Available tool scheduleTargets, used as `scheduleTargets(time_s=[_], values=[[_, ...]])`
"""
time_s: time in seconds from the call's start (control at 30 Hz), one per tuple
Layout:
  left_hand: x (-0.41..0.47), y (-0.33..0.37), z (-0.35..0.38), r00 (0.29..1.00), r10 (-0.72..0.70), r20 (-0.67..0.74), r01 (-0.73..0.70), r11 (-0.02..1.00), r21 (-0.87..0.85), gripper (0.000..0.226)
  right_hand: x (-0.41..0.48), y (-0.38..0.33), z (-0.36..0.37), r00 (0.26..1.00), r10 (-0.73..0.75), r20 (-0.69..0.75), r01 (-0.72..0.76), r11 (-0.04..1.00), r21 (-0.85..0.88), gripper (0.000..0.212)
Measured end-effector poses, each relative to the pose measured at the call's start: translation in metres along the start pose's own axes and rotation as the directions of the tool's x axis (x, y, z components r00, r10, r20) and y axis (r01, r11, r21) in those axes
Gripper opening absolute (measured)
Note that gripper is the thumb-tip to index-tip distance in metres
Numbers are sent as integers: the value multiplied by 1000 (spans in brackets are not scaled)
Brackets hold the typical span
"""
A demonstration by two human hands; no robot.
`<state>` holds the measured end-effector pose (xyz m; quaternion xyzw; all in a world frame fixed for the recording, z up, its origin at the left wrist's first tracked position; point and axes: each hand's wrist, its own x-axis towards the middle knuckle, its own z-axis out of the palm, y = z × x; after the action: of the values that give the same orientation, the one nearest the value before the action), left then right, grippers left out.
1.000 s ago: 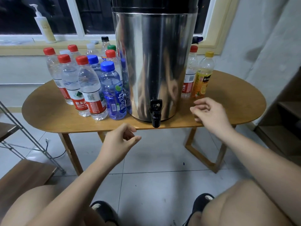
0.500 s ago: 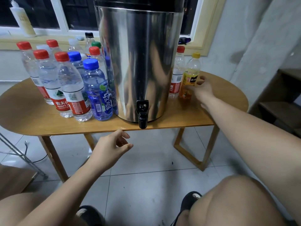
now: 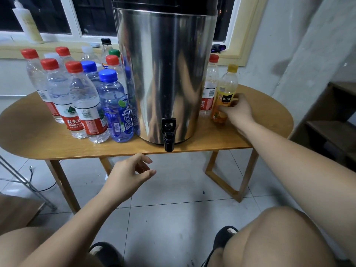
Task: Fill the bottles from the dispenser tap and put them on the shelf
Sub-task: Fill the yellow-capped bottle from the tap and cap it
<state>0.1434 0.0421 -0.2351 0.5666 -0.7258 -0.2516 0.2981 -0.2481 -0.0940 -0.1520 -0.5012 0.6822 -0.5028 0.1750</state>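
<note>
Right of the dispenser (image 3: 165,74), my right hand (image 3: 238,110) holds the yellow-capped juice bottle (image 3: 225,89), with fingers and thumb curled round its lower half, over the label. The bottle is upright with its cap on, and its base looks down on the desk (image 3: 269,120). I can't tell the fill level behind the label.

Between that bottle and the dispenser there's a red-capped bottle (image 3: 211,83), upright and just beside it. I can't tell if the two touch.

The dispenser itself is a steel drum, standing near the front edge of the desk. Its black tap (image 3: 168,134) is at the bottom front, with the spout hanging past the desk edge. Nothing is under it.

Below and left of the tap, my left hand (image 3: 129,174) hangs in front of the desk edge. It's empty, with fingers loosely curled and a gap between thumb and index. It isn't touching the desk.

Left of the dispenser is the bottle cluster (image 3: 84,97), all upright and capped in red, blue, white, green and black. The blue-labelled bottle (image 3: 115,105) is at the front, just beside the drum wall.

Far right of the dispenser, past the desk end, is the wooden shelf (image 3: 331,128), against the wall. Behind and left of the dispenser, a pump bottle (image 3: 28,24) stands on the window sill.
</note>
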Motion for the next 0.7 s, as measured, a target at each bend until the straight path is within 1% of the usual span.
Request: scheduleTargets(time_s=[0.13, 0.2, 0.27, 0.37, 0.53, 0.63, 0.7], values=[[-2, 6, -2, 1000, 5, 11, -5, 1000, -7, 28, -31, 3, -11, 998, -49, 48, 48, 999, 15, 54], [-5, 9, -3, 1000, 13, 16, -13, 1000, -13, 28, -51, 0, -17, 995, -58, 86, 57, 998, 12, 51], [-8, 11, -4, 1000, 24, 17, -24, 999, -23, 28, -73, -4, -24, 992, -62, 115, 61, 998, 9, 52], [-13, 16, -7, 999, 31, 15, -31, 998, -46, 27, -108, -10, -30, 978, -90, 186, 79, 995, 66, 57], [-21, 24, -13, 999, 39, 1, -39, 995, -97, 24, -169, -22, -23, 935, -169, 313, 96, 967, 236, 55], [-24, 27, -17, 999, 38, -14, -40, 989, -141, 23, -207, -21, -9, 900, -186, 395, 73, 956, 283, 61], [-26, 30, -19, 999, 33, -36, -40, 979, -202, 21, -232, -16, 2, 879, -185, 440, 57, 956, 288, 64]])
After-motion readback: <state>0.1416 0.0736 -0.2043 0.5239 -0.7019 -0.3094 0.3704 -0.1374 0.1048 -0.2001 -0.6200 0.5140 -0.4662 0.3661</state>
